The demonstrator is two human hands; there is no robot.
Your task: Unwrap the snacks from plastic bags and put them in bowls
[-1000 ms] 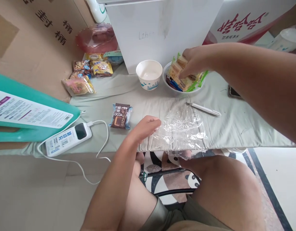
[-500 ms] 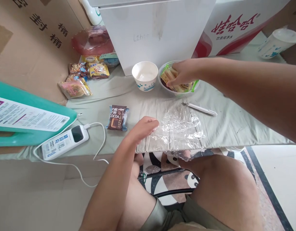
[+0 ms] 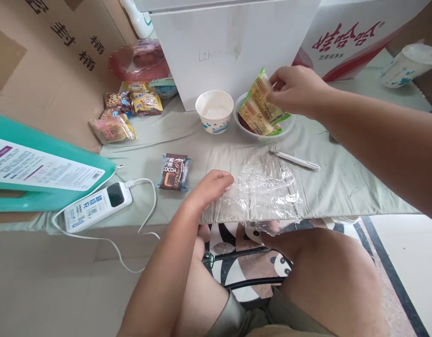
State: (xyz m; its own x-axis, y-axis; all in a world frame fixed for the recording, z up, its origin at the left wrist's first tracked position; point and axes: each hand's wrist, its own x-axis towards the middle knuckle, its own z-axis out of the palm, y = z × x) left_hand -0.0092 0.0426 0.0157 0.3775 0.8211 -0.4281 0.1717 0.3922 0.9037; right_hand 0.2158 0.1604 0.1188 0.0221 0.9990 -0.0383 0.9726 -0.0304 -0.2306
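My right hand (image 3: 295, 89) pinches a green-and-cream snack packet (image 3: 261, 90), tilted upright over a white bowl (image 3: 289, 127). More packets (image 3: 253, 117) of the same kind lie in that bowl. At the cloth-covered edge, my left hand (image 3: 215, 185) is closed on the left side of a crumpled clear plastic bag (image 3: 263, 187). The bag's lower end hangs over the edge. Just beyond it lies a white utility knife (image 3: 297, 160). A white paper bowl (image 3: 215, 112) stands left of the packets. Left of my left hand rests a brown cocoa snack packet (image 3: 174, 172).
Several wrapped snacks (image 3: 145, 103) and a red translucent dish (image 3: 138, 61) sit at the back left. A white power bank (image 3: 98, 206) with a cable lies beside a green jug (image 3: 54, 164). White boxes (image 3: 233, 51) stand behind; paper cups (image 3: 411, 65) are at the far right.
My right hand has gone down into the bowl and come back up with a snack packet raised in its fingers. My left hand stays on the plastic bag.
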